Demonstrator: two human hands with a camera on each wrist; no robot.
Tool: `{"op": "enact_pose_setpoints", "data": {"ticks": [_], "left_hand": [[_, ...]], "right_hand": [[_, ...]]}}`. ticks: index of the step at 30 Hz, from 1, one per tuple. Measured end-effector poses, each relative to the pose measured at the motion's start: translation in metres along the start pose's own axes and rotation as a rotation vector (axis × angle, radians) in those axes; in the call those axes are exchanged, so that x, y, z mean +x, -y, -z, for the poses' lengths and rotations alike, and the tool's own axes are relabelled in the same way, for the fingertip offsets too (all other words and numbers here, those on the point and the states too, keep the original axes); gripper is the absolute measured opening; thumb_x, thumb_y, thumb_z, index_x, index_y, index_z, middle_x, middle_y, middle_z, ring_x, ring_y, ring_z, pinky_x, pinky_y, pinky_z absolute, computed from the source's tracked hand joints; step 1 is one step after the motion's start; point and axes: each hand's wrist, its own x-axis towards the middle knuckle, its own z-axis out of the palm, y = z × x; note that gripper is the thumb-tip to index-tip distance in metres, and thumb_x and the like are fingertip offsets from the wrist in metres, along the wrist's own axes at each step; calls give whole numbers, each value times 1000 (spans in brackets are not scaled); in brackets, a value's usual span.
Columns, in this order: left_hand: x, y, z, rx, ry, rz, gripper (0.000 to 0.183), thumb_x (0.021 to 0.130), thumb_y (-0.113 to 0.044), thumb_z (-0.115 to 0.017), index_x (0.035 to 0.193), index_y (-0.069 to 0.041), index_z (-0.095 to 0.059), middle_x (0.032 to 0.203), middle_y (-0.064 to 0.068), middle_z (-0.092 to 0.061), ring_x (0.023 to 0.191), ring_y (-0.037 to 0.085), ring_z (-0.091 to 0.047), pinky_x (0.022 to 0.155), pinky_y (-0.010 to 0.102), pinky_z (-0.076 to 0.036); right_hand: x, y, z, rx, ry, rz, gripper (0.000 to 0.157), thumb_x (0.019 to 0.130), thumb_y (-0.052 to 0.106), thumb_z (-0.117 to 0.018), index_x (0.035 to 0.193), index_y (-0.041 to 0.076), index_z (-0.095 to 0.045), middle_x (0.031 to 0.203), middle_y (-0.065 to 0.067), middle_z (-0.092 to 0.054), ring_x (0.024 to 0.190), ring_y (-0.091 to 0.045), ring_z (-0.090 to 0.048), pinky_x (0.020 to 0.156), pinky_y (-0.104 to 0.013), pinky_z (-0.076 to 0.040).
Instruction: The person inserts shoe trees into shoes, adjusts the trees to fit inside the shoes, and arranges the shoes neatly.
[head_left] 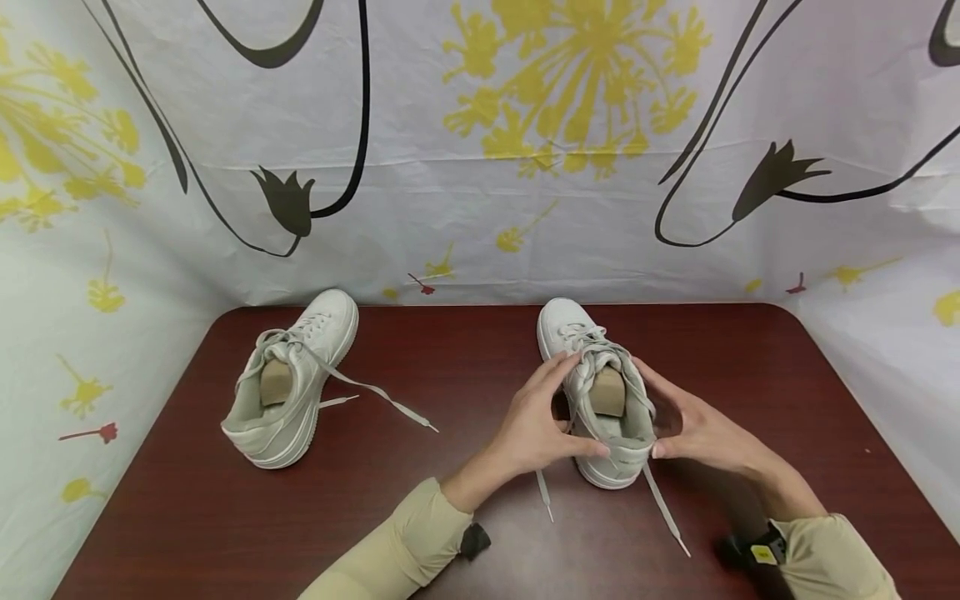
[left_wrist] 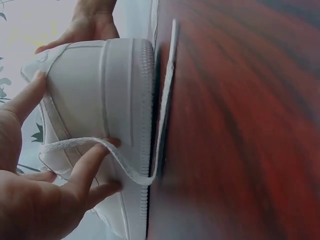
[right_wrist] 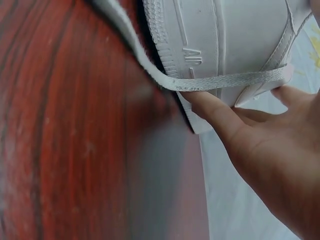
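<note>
A white lace-up sneaker [head_left: 617,457] stands on the table right of centre, toe toward the back wall. My left hand [head_left: 531,423] grips its left side, thumb at the heel collar and fingers spread along the upper in the left wrist view. From the right, my right hand [head_left: 705,429] holds the other side, its thumb near the heel and fingers reaching forward. Inside the shoe sits a brown block [head_left: 608,392]. Loose lace ends trail onto the table on both sides; one lace [right_wrist: 225,81] crosses by my right fingers.
A matching white sneaker [head_left: 285,433] stands at the left with a similar brown block [head_left: 276,383] inside and its laces [head_left: 382,397] stretched rightward. The dark red wooden table [head_left: 420,350] meets a patterned white cloth [head_left: 420,108] at the back and sides.
</note>
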Motion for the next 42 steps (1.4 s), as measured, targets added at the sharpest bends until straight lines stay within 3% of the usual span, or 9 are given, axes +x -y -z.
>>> {"op": "enact_pose_setpoints", "data": {"ticks": [5,8,15,23,26,28,34,42], "left_hand": [[1,2,7,36,-49,-66,110,60,-31,-98,153,-22,-40,155,6,-37,135,18,-42,84,22,-55],[2,1,12,-16,-38,-77,110,59,-26,-98,152,-22,-41,155,4,-36,134,16,-43,77,20,-56],[0,-1,23,-132,-13,-49,110,58,-17,-98,152,-25,-41,158,0,-32,134,13,-45,73,21,-57],[-6,-8,39,-249,18,-18,107,62,-5,-95,152,-23,-41,160,0,-30,134,26,-47,80,32,-58],[-9,-7,46,-251,22,2,107,62,-5,-95,152,-24,-41,159,-1,-32,133,27,-48,80,32,-58],[-10,2,48,-251,17,15,106,61,-9,-96,150,-30,-42,157,-7,-35,132,25,-49,79,27,-58],[-16,2,62,-251,17,23,105,62,-9,-95,150,-29,-42,154,-11,-38,132,31,-49,79,28,-57],[-21,0,75,-282,28,-1,104,64,-6,-94,151,-25,-41,155,-11,-38,133,31,-48,80,33,-58]], "right_hand": [[4,6,-5,-44,-42,-1,106,83,14,-82,161,14,-10,163,0,-21,133,-9,-45,98,-25,-47],[6,11,-9,-33,-55,7,107,81,7,-82,161,12,-10,161,3,-27,130,-11,-49,96,-26,-49],[11,19,-19,30,-74,25,108,81,-2,-79,160,10,-7,157,3,-32,125,-15,-54,94,-29,-51],[20,26,-29,55,-92,25,107,81,-6,-77,160,10,-7,156,1,-33,124,-16,-55,94,-29,-52],[26,30,-36,54,-91,28,106,82,-3,-78,161,11,-9,156,-4,-32,123,-18,-56,94,-30,-52],[30,31,-40,57,-89,28,106,82,-2,-78,161,12,-10,157,-9,-31,123,-20,-56,94,-31,-52],[42,35,-50,59,-97,19,106,81,-2,-79,161,14,-11,154,-26,-31,120,-25,-58,92,-34,-54],[51,42,-55,43,-105,8,107,80,-5,-78,161,16,-12,155,-28,-28,122,-28,-57,94,-32,-52]]}}
